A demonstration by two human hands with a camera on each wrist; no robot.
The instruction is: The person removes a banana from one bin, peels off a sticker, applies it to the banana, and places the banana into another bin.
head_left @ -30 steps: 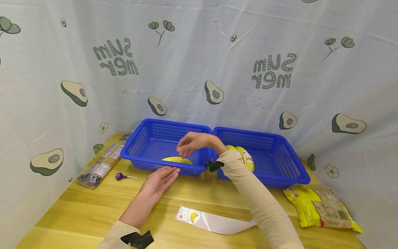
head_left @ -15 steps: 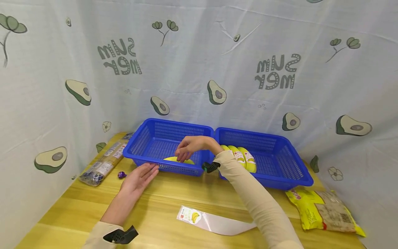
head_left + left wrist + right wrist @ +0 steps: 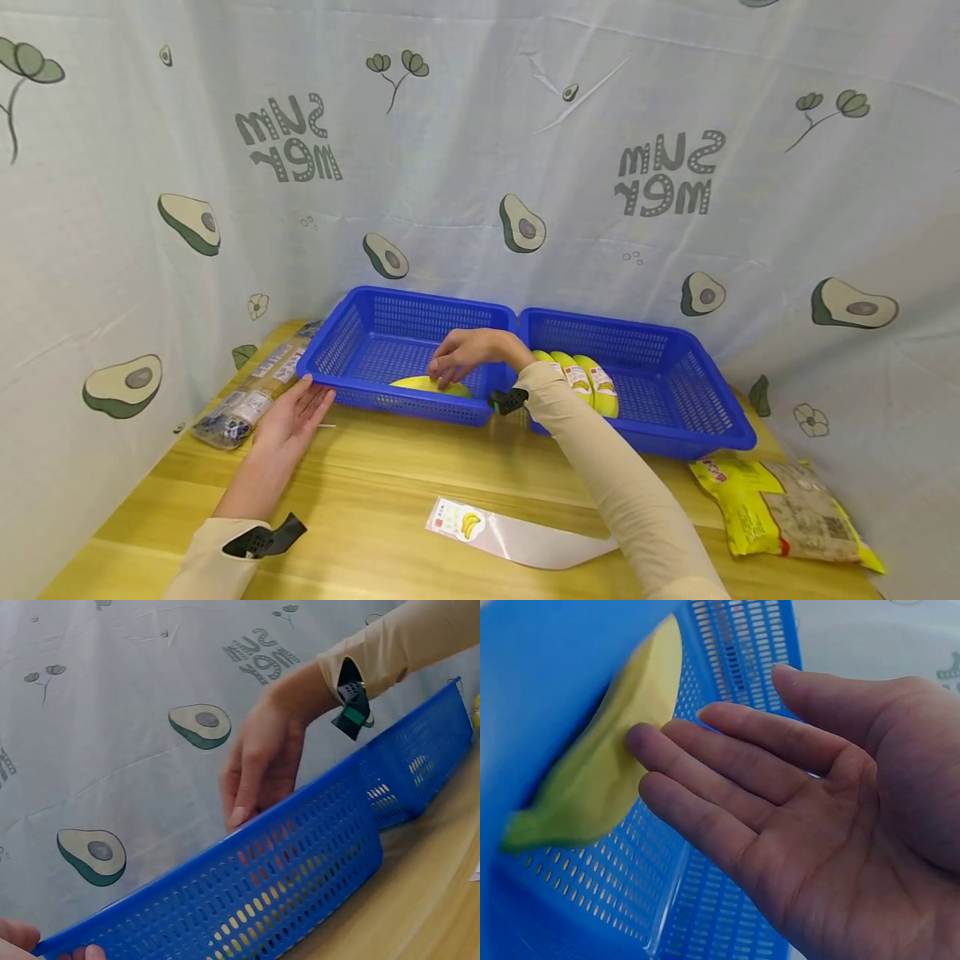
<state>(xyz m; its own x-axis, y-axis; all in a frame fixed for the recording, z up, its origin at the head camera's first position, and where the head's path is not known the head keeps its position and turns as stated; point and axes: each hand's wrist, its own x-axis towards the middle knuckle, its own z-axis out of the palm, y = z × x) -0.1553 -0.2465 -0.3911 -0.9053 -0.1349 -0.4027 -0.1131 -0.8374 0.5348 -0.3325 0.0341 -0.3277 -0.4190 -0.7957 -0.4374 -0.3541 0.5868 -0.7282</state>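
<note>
At frame centre the right hand point(image 3: 468, 354), fingers straight, touches the banana point(image 3: 429, 386) lying in the left basket point(image 3: 352, 333), whose left corner the flat left hand point(image 3: 291, 415) touches.

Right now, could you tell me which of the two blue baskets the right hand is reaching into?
The left basket, holding a single loose banana that the right hand touches. The right basket holds a labelled bunch of bananas instead.
</note>
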